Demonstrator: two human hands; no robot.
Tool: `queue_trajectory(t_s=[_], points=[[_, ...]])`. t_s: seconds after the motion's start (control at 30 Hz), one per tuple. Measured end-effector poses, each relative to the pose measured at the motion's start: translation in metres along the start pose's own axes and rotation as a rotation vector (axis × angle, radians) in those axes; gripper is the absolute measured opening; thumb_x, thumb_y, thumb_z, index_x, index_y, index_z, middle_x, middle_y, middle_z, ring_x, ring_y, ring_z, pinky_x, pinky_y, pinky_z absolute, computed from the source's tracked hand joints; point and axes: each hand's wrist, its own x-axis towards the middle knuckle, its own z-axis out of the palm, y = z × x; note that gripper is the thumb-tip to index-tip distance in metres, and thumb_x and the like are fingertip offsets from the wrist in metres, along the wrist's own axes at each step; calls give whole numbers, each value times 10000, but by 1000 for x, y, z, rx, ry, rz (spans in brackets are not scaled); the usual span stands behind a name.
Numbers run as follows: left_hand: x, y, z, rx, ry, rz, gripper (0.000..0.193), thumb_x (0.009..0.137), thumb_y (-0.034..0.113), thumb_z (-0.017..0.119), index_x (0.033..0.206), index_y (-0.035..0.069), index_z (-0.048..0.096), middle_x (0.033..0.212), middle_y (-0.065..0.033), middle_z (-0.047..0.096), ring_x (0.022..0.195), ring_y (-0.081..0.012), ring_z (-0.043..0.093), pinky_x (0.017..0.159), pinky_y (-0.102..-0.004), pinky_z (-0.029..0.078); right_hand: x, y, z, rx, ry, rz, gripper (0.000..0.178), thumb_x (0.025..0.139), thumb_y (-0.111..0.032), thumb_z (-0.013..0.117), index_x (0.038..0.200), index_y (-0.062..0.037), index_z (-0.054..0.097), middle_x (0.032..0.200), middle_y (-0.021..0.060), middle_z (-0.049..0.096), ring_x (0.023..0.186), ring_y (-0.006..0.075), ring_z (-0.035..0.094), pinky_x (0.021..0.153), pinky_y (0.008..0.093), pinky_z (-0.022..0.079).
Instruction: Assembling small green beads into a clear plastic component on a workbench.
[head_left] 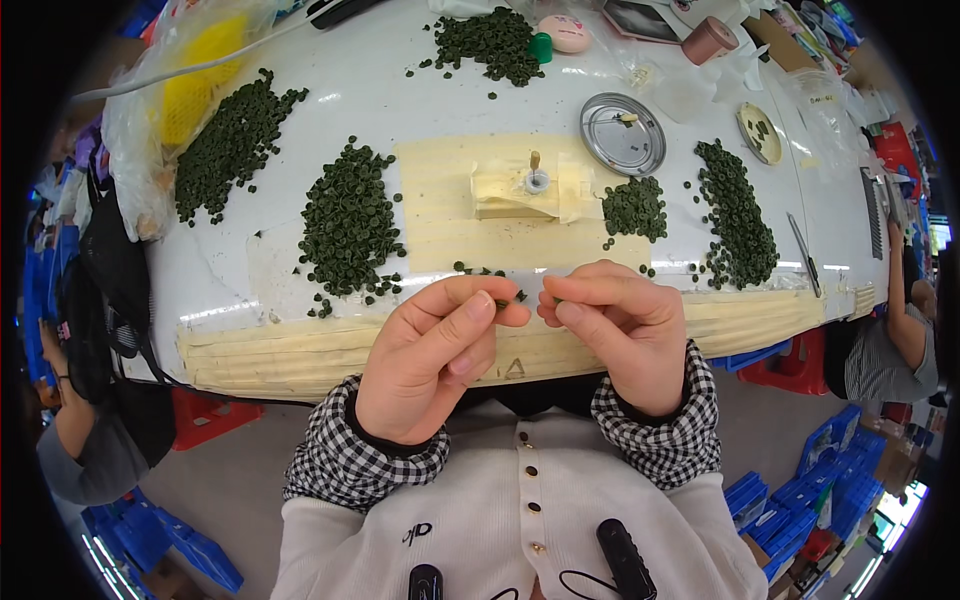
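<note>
Over the near edge of the table, my left hand (432,350) is closed in a pinch on a small dark green cap-like part (502,304). Facing it, my right hand (628,325) pinches a tiny green piece (557,300), mostly covered by the fingertips. A small gap separates the two hands. Just beyond my left fingertips, several loose green parts (478,269) lie on the table. Farther off stands a block wrapped in cream tape (510,192), with a short upright peg (535,162) on it. A heap of flat green pieces (634,208) lies to its right.
Heaps of dark green parts lie at the left (350,220), far left (235,140), back (488,45) and right (735,215). A round metal lid (622,134), a shallow cream dish (760,134) and a pen (803,255) are on the right. Other people sit at both sides.
</note>
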Motion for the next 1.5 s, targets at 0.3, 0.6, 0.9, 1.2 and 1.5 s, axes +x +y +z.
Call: queue_trajectory(t_s=[0.3, 0.6, 0.9, 1.2, 1.5], points=[[2, 0, -4, -11, -52, 11, 214, 955, 96, 511, 1125, 0, 598, 1014, -110, 669, 563, -20, 349, 525, -165, 326, -1, -1, -2, 214, -5, 155, 150, 884, 30, 596, 1026, 65, 626, 932, 111, 676, 871, 139, 648, 817, 257, 524], [3, 1, -5, -7, -78, 3, 190, 951, 84, 509, 1111, 21, 591, 1052, -132, 666, 529, -13, 329, 500, -155, 315, 0, -4, 1, -89, -25, -50, 150, 842, 39, 636, 992, 35, 643, 939, 80, 625, 847, 128, 622, 799, 242, 504], [2, -4, -4, 82, -44, 66, 188, 935, 79, 550, 1108, 21, 595, 1010, -117, 678, 529, -7, 341, 493, -153, 310, 3, -5, 11, -499, 85, -316, 157, 753, 38, 696, 900, -16, 683, 855, 83, 617, 755, 164, 619, 676, 259, 496], [0, -12, -1, 161, 42, 129, 179, 899, 35, 615, 1069, 0, 657, 903, -25, 665, 589, 12, 413, 492, -152, 296, 4, -2, 16, -550, 103, -361, 163, 732, 44, 716, 880, -13, 678, 845, 90, 622, 738, 180, 623, 648, 269, 497], [2, -19, 4, 118, 94, 183, 170, 903, 57, 622, 1059, 0, 656, 900, -33, 663, 566, 3, 391, 487, -160, 298, 0, -1, 19, -601, 108, -409, 206, 755, 60, 704, 950, -3, 678, 869, 100, 625, 744, 184, 631, 658, 264, 507]])
